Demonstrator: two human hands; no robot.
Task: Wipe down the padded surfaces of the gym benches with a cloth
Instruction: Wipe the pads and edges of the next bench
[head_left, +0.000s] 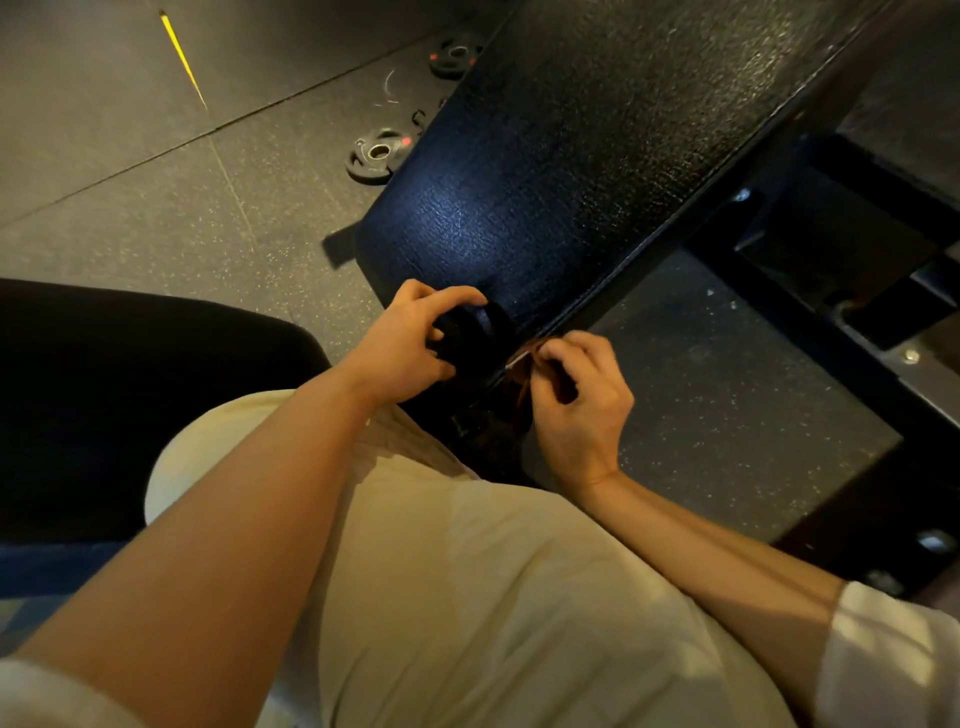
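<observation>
A long black padded bench (571, 156) runs from the middle of the view up to the top right, its textured vinyl catching the light. At its near end my left hand (410, 340) grips a bunched dark cloth (475, 338) with curled fingers. Just to the right, my right hand (576, 395) pinches another part of the cloth, where a reddish-brown edge (524, 364) shows. Both hands hover close together at the bench's near corner. Most of the cloth is lost against the black padding.
Two small weight plates (379, 156) (456, 54) lie on the speckled rubber floor (156, 208) left of the bench. The bench's dark metal frame (857, 312) with bolts spreads to the right. A second dark pad (130, 389) sits at the left by my leg.
</observation>
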